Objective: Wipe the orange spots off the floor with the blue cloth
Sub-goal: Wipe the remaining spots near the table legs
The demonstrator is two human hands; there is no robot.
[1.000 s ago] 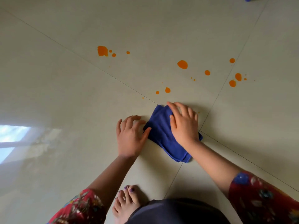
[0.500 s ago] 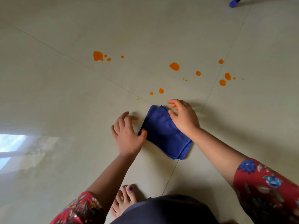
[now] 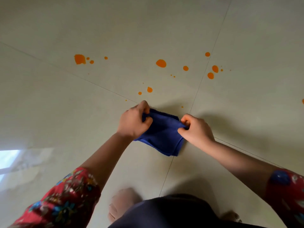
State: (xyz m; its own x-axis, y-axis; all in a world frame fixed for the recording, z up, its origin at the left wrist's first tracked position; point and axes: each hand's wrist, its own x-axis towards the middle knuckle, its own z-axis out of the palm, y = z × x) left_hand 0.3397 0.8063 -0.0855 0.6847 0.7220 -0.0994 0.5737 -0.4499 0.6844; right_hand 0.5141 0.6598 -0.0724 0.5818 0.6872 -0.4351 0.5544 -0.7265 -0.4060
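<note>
Blue cloth (image 3: 162,134) folded, on floor (image 3: 49,104) between both hands. Left hand (image 3: 134,121) pinches its left edge, fingers curled into the fabric. Right hand (image 3: 196,130) pinches its right edge likewise. Orange spots (image 3: 161,63) lie beyond the fingertips, apart from the cloth; nearest spot (image 3: 149,89) just past left hand.

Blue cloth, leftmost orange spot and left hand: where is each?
blue cloth (image 3: 162,137): head view, middle of the fabric.
leftmost orange spot (image 3: 80,59): head view, centre of the blotch.
left hand (image 3: 133,122): head view, back of the hand.
</note>
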